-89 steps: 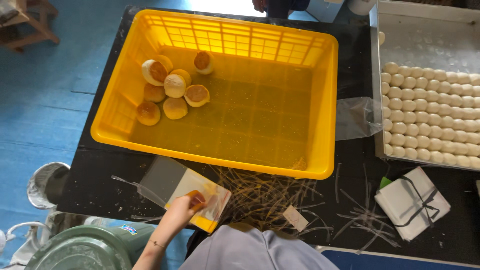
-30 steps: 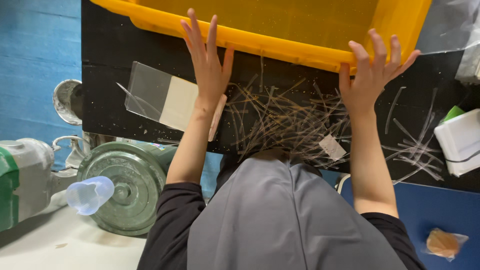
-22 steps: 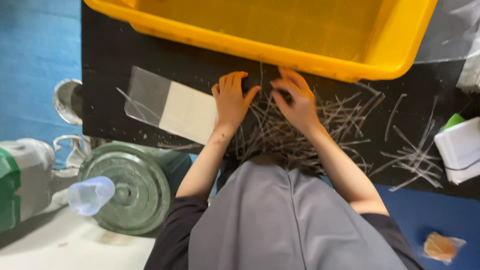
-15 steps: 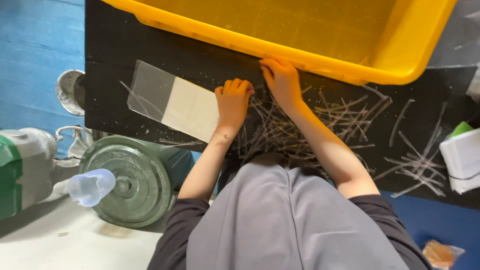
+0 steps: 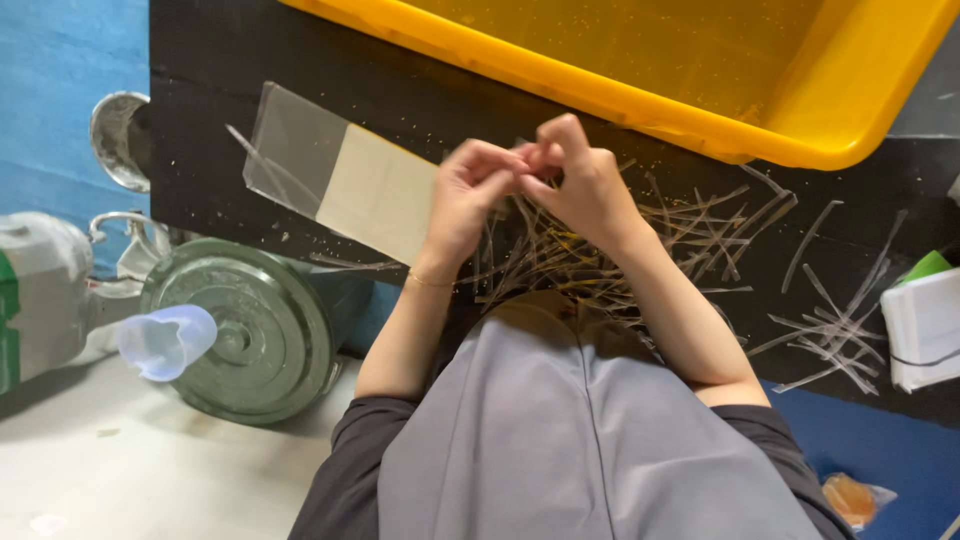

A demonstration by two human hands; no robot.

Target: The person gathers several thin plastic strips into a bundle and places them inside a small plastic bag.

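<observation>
My left hand (image 5: 470,195) and my right hand (image 5: 585,185) meet fingertip to fingertip just above a loose pile of thin pale strips (image 5: 560,265) on the black table (image 5: 220,70). The fingers of both hands are pinched together, apparently on one thin strip that is barely visible between them. A flat clear bag with a cream card inside (image 5: 340,175) lies on the table just left of my left hand. The yellow plastic crate (image 5: 640,90) stands right behind my hands.
More strips (image 5: 830,320) lie scattered at the right, beside a white packet (image 5: 925,320). Below the table's left edge stand a round green lid (image 5: 250,330), a clear plastic cup (image 5: 165,340) and a metal bowl (image 5: 120,135). A wrapped orange pastry (image 5: 855,497) lies at the lower right.
My hands were spread open near the crate, then dropped onto the strip pile. Now both are lifted slightly and pinched together at the fingertips.
</observation>
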